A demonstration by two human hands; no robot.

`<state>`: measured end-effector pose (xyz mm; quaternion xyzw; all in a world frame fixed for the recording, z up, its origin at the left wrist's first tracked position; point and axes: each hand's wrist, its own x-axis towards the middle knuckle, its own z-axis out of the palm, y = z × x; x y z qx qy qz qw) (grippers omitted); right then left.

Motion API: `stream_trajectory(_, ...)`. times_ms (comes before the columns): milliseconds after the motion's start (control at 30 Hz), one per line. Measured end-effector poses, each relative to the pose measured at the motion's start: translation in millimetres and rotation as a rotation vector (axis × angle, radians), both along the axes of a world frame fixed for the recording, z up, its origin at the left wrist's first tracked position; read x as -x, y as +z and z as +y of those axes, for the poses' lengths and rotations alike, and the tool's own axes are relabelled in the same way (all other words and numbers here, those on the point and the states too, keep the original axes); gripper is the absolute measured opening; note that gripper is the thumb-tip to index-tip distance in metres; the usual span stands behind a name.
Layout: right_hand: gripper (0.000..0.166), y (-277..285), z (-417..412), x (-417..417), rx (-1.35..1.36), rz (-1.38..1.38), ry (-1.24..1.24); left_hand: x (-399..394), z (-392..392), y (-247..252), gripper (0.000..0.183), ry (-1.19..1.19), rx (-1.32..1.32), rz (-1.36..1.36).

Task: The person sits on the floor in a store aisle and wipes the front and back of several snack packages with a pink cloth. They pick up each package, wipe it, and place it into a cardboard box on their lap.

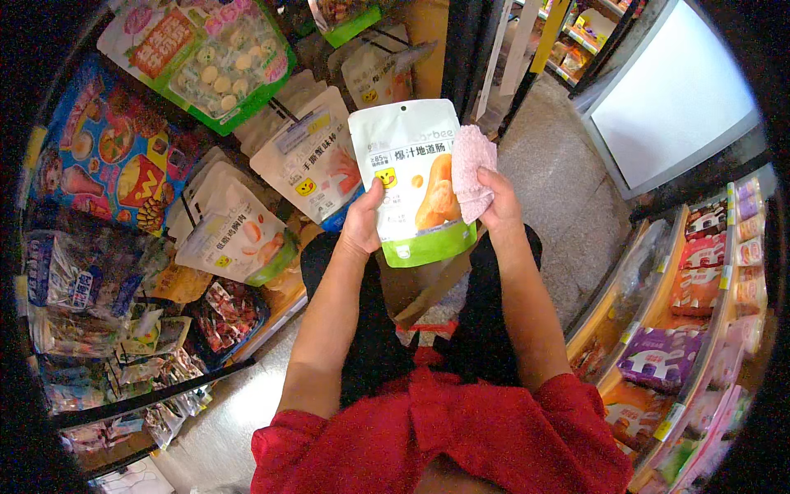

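A white and green snack pouch (410,185), printed with sausages, is held upright before me, its printed front facing up to the camera. My left hand (365,216) grips its left edge, thumb on the front. At the right edge, my right hand (498,200) holds a folded pink cloth (474,173), which lies over that edge of the pouch; the fingers behind are hidden. Left of the pouch, similar white pouches (308,157) hang on black hooks, with another group (237,234) lower down.
A large green-edged candy bag (216,62) hangs at the upper left, above a colourful blue snack bag (114,154). On the right, shelves (660,290) hold packaged snacks. A cardboard box (416,287) is between my knees. A bright white panel (673,99) stands at the upper right.
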<state>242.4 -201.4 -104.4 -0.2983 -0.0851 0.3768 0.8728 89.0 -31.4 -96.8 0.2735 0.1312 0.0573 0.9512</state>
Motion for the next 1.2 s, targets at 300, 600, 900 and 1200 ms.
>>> stream_trajectory(300, 0.039, -1, 6, 1, 0.140, -0.068, -0.127, -2, 0, -2, 0.052, -0.004, -0.003, 0.024)
stream_trajectory(600, 0.029, 1, 17, 16, 0.547, -0.418, -0.428, -6, -12, -7, 0.049, -0.057, -0.163, 0.138)
stream_trajectory(900, 0.031, 24, 25, 34, 0.510, -0.451, -0.239, -8, -17, -15, 0.048, -0.118, -0.285, 0.197)
stream_trajectory(1200, 0.032, 27, 26, 52, 0.551, -0.917, 0.059, -11, -13, -25, 0.038, 0.024, -0.225, 0.205)
